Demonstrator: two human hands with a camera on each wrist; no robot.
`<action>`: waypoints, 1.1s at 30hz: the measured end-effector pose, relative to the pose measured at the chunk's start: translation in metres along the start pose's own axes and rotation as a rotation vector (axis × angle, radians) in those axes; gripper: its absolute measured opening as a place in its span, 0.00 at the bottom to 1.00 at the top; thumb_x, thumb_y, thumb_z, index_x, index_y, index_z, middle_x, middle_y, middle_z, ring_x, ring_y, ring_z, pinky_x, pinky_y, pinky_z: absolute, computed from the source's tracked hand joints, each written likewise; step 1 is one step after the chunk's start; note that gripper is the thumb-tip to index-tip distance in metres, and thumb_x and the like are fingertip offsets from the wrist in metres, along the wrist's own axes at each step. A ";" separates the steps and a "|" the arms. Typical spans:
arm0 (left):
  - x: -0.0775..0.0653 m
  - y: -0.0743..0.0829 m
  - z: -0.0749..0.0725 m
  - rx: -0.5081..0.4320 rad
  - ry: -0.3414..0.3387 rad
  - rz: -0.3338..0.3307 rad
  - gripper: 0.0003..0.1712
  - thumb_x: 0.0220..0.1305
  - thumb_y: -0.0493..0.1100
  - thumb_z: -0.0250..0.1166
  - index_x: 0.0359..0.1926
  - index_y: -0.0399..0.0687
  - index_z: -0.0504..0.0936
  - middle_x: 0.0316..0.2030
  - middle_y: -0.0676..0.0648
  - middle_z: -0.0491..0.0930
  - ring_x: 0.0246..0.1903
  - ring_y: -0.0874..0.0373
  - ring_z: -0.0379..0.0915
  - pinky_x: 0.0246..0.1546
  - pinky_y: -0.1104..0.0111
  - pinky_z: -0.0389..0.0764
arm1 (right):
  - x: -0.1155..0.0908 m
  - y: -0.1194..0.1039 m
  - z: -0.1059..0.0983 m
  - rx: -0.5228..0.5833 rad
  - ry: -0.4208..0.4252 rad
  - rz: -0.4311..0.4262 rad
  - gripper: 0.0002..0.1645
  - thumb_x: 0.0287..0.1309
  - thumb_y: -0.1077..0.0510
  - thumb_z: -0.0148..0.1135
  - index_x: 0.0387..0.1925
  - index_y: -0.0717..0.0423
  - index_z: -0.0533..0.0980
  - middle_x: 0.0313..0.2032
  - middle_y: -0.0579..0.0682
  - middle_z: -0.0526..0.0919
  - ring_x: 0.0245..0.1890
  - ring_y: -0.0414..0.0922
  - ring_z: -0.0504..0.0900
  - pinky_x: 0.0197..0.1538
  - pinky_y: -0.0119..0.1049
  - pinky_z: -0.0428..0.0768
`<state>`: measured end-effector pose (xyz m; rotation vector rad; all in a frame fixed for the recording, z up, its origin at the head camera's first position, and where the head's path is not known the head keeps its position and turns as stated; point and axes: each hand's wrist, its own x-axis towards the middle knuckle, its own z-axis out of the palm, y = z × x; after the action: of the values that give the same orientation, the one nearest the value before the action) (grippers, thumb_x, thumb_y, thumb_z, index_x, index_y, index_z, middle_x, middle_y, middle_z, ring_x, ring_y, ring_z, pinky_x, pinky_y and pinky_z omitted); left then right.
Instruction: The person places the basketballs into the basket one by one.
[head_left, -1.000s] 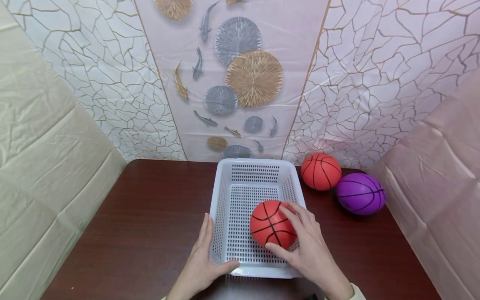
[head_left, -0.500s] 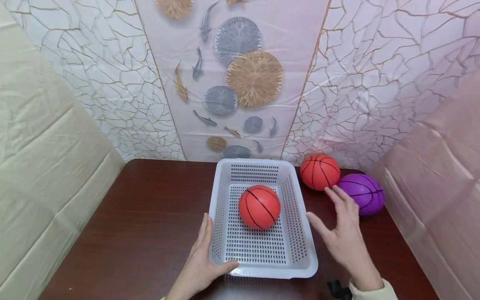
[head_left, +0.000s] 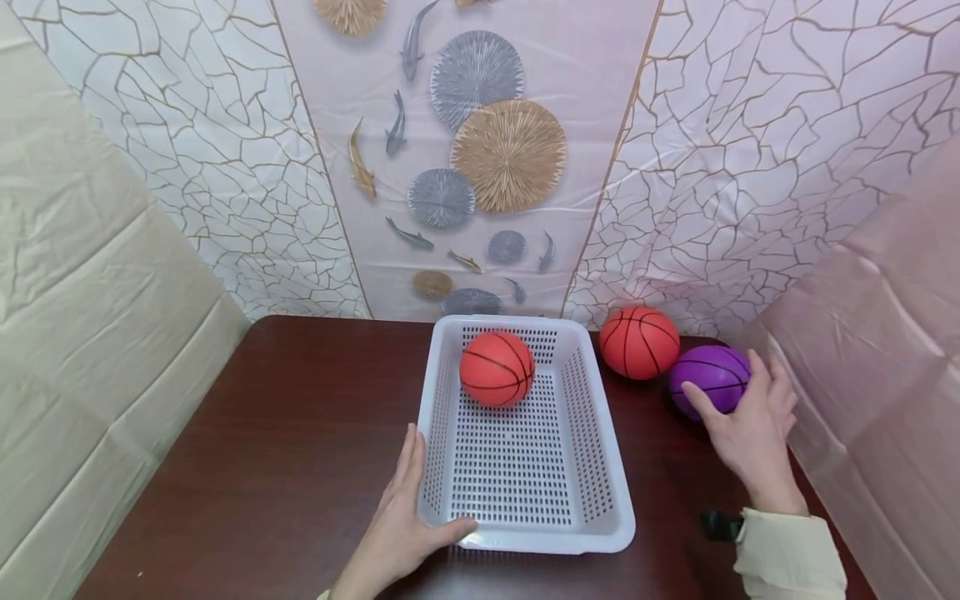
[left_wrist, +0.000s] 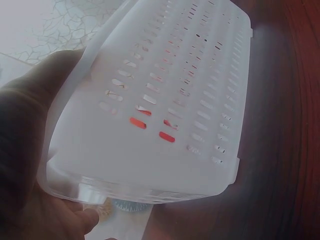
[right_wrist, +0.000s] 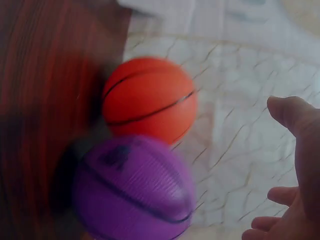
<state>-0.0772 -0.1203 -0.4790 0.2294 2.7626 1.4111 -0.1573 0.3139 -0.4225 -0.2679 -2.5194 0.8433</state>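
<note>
A white perforated plastic basket (head_left: 525, 542) stands on the table, with a red mini basketball (head_left: 497, 369) lying inside near its back left. My left hand (head_left: 401, 525) rests against the front left corner of the basket, straight fingers along the outer side and thumb at the front rim. The left wrist view shows the basket's slotted wall (left_wrist: 145, 145) close up. At the right, my right hand (head_left: 753, 425) is over a purple mini basketball (head_left: 708, 375), thumb and fingers spread. In the right wrist view, that hand (right_wrist: 300, 175) appears apart from the purple ball (right_wrist: 132, 187).
Another red ball (head_left: 640, 342) sits beside the purple one at the back right of the dark wooden table (head_left: 300, 433). Patterned cloth (head_left: 510, 250) hangs behind the table. A pale quilted side panel (head_left: 885, 400) borders the right side, close to the right hand.
My right hand has let go of the red ball in the basket and moved right to the purple ball. The released ball has rolled toward the basket's back left. My left hand stays put.
</note>
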 end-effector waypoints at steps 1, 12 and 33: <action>0.000 0.000 0.000 -0.003 -0.001 0.000 0.75 0.39 0.71 0.75 0.78 0.55 0.38 0.76 0.63 0.29 0.71 0.38 0.43 0.59 0.34 0.57 | 0.003 0.005 0.000 -0.012 -0.002 0.016 0.60 0.55 0.41 0.68 0.75 0.61 0.45 0.74 0.63 0.39 0.70 0.65 0.39 0.62 0.72 0.40; 0.001 -0.001 0.001 -0.004 0.003 0.005 0.75 0.39 0.72 0.74 0.78 0.56 0.38 0.76 0.63 0.29 0.72 0.39 0.42 0.61 0.35 0.56 | 0.021 0.042 0.009 -0.128 -0.088 0.138 0.70 0.52 0.28 0.63 0.75 0.63 0.36 0.73 0.67 0.33 0.70 0.69 0.35 0.60 0.75 0.42; -0.001 -0.002 0.000 -0.013 0.002 0.015 0.74 0.39 0.73 0.73 0.78 0.55 0.39 0.76 0.62 0.31 0.72 0.43 0.42 0.62 0.37 0.56 | 0.035 0.067 0.030 -0.085 -0.167 0.199 0.77 0.48 0.27 0.65 0.74 0.60 0.28 0.72 0.70 0.29 0.68 0.76 0.34 0.56 0.79 0.44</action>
<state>-0.0766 -0.1212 -0.4805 0.2488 2.7580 1.4331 -0.2005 0.3629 -0.4715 -0.5028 -2.7223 0.8663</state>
